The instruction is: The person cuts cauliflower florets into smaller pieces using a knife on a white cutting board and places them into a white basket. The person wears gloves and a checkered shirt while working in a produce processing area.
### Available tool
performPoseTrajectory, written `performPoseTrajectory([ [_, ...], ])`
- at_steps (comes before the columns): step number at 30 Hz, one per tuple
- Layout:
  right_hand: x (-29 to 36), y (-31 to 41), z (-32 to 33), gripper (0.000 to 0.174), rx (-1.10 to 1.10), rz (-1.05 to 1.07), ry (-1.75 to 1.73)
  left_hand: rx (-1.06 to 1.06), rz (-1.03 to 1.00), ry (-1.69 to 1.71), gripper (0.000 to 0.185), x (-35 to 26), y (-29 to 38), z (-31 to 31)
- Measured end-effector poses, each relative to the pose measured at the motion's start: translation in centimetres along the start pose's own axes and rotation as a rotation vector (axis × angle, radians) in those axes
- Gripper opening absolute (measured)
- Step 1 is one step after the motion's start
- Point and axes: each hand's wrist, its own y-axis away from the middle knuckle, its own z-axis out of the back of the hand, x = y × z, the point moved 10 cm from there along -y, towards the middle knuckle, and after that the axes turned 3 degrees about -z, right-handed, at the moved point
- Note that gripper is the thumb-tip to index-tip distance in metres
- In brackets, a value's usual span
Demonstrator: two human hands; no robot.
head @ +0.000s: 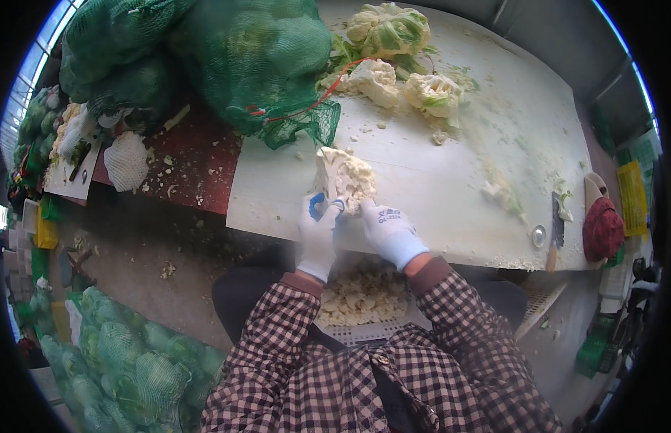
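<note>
A cut piece of cauliflower (pixel 349 176) is held up just over the near edge of the white board (pixel 476 211). My left hand (pixel 319 233), in a white glove with blue coating, grips its lower left side. On the lower right, my gloved right hand (pixel 392 230) has its thumb and fingers against the florets; the fingertips are partly hidden. Below my hands, a white perforated plastic crate (pixel 362 331) by my lap holds many loose cauliflower florets (pixel 362 297).
Green mesh sacks (pixel 260 59) rise at the back left, one with a red tie (pixel 314 103). Cauliflower heads (pixel 388 30) and chunks (pixel 434 94) lie behind. A knife (pixel 557 222) rests at right beside a dark red cloth (pixel 603 230). More filled mesh sacks (pixel 135 352) stand at lower left.
</note>
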Motion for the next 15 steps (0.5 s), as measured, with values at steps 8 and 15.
performPoseTrajectory([
  [8,-0.4,-2.1,1.1,0.030,0.032,0.102,-0.073,0.021,-0.024,-0.123,0.044,-0.6,-2.1,-0.6],
  [15,-4.9,-3.9,-0.1,0.037,0.442,-0.244,-0.571,0.120,-0.029,-0.105,0.041,0.4,-4.6,-0.7],
])
